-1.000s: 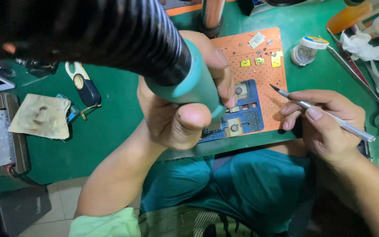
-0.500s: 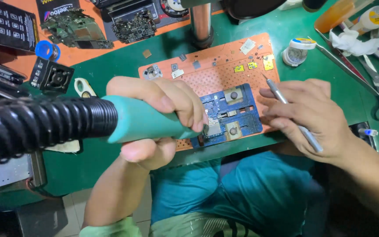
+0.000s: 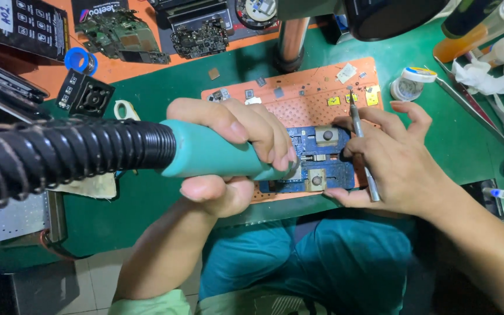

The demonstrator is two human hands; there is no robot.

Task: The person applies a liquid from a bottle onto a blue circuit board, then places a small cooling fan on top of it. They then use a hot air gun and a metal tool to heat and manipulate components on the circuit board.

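The teal hot-air handle was clasped in the left hand, its nozzle at the blue board clamped on the orange mat. Tweezers were pinched by the right hand, tips raised; rework seemed unfinished.

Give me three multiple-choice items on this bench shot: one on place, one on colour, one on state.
1. Where does the blue circuit board lie?
A. on the orange perforated mat
B. on the floor
C. on the person's lap

2. What colour is the handle of the hot-air tool?
A. red
B. teal
C. white

3. How does the right hand have the tweezers?
A. lying loose on the mat
B. gripped, tip pointing away from the person
C. hanging from a hook

Answers:
1 A, the orange mat shows around the board.
2 B, the left hand wraps a teal grip joined to a black ribbed hose.
3 B, the fingers close round the shaft, tip over the mat.
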